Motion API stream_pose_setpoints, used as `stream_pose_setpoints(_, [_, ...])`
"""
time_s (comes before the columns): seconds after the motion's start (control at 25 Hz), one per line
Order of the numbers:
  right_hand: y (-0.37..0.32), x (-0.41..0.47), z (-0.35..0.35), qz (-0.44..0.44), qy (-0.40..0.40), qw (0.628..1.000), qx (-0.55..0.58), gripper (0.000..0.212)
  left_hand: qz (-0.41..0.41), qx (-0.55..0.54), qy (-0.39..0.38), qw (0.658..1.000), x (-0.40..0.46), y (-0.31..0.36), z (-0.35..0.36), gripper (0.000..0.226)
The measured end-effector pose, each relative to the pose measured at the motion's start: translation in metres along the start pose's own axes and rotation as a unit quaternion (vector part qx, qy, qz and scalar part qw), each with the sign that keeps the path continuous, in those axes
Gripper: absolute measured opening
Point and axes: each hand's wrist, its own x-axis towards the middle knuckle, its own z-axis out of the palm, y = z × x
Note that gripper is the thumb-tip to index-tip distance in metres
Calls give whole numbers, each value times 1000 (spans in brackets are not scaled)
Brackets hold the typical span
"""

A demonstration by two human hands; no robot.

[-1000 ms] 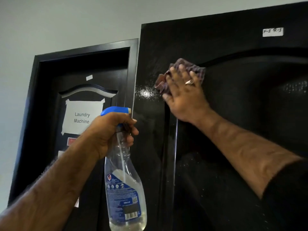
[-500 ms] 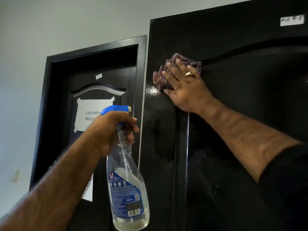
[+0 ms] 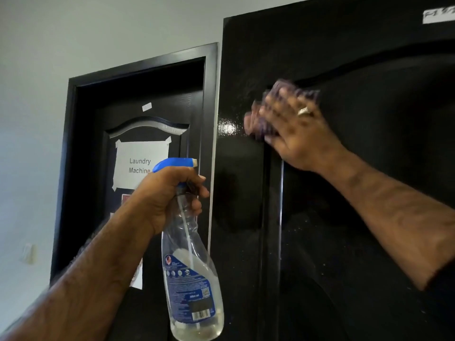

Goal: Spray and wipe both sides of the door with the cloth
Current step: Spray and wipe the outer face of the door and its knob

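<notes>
The right hand (image 3: 298, 134) presses a dark checked cloth (image 3: 278, 94) flat against the black door (image 3: 369, 168), fingers spread and straight over the fabric, near the door's upper left edge where the raised arch moulding begins. Against the frames of a second and half a second ago, hand and cloth are now motion-blurred and sit slightly lower and nearer the moulding, where before they were sharp; this indicates an active wiping stroke rather than a rest. The view has also shifted between frames, so part of the apparent displacement may be the camera's. A bright wet glint (image 3: 227, 126) lies on the door just left of the cloth, as it did earlier. The left hand (image 3: 170, 195) grips the neck of the spray bottle (image 3: 192, 279), fingers curled at the trigger, held clear of the door and low, its pose unchanged. A second door with a "Laundry Machine" notice (image 3: 140, 166) stands behind. Judgement: wiping of this face is under way in the upper region only; fine droplets lower on the panel suggest sprayed area not yet wiped, and the other face remains to be done.
</notes>
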Motion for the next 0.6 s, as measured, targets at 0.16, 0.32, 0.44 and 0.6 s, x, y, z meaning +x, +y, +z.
stream_pose_setpoints(0.16, [-81, -13, 8, 31, -85, 996, 12, 74, -9, -11, -4, 1000, 4, -9, 8, 35])
stream_pose_setpoints(0.32, [-89, -93, -10, -292, -167, 938, 81, 64, -4, -18, -12, 1000, 7, -3, 11, 37])
stream_pose_setpoints(0.44, [-22, -70, -16, -276, -112, 952, 68, 56, 0, -13, -28, 1000, 8, 4, 12, 36])
stream_pose_setpoints(0.6, [61, -7, -29, 144, 6, 989, -13, 63, -12, -15, -30, 999, 8, 2, 22, 28])
